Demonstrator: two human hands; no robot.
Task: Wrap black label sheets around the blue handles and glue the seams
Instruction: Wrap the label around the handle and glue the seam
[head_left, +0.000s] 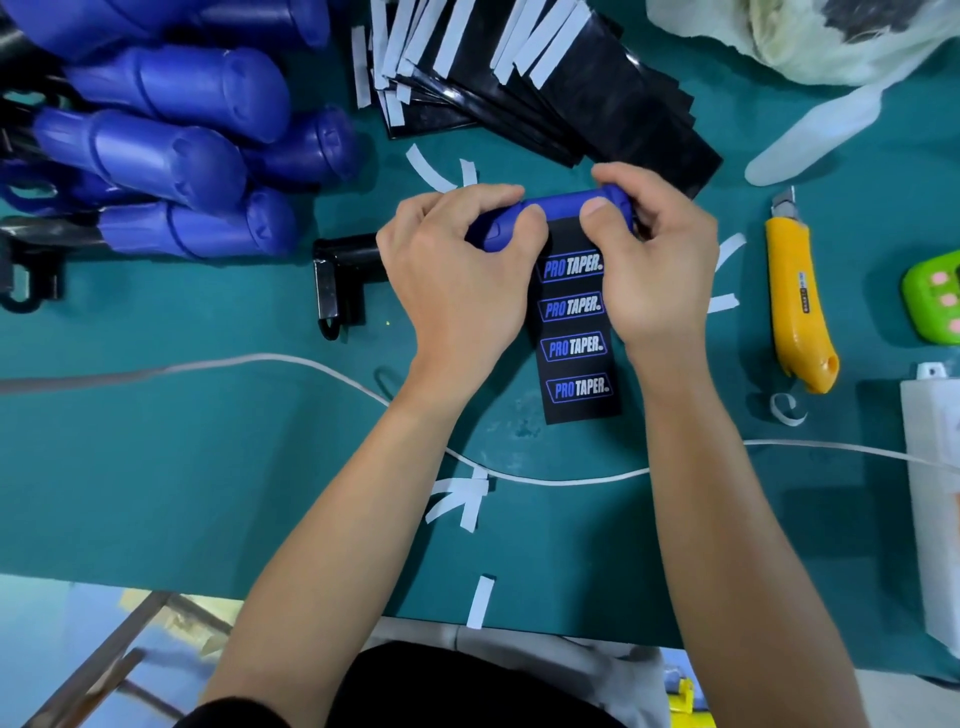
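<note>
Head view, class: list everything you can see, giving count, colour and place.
held handle: one, blue, centre.
label sheet: one, black, four logos, top edge on held handle, rest on table.
spare handles: several, blue, top left.
sheet stack: many, black, top centre.
backing strips: several, white, scattered.
knife: one, yellow, right.
cable: one, white, across table.
table: one, teal.
left hand: grips held handle's left end.
right hand: fingers over handle, thumb pressing label sheet.

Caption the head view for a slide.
Left hand and right hand grip a blue handle, pressing the top edge of a black label sheet onto it over a green table.
</note>
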